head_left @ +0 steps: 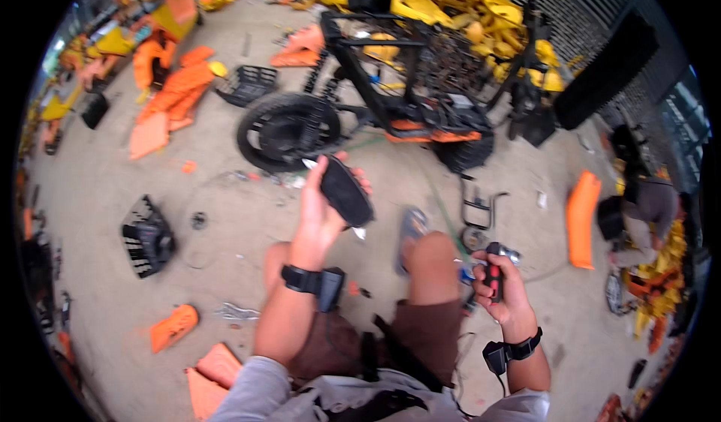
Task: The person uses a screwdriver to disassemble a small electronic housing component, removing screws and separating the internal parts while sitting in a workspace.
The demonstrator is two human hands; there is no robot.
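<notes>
In my left hand (321, 204) is a black oblong piece (347, 191) with rounded ends, held up in front of me with the fingers around its side. My right hand (505, 290) is closed around a tool with a red-and-black handle (493, 275); the kind of its working end cannot be made out. Ahead of both hands stands a stripped black scooter frame (409, 84). Its black wheel (289, 131) lies just beyond my left hand, and the held piece is apart from it.
A black basket-like part (147, 236) and an orange panel (174, 327) lie at left. Another orange panel (580, 219) is at right, near a bent black bracket (478, 204). Yellow panels (473, 9) are heaped behind the frame. Another person (650, 204) bends down at far right.
</notes>
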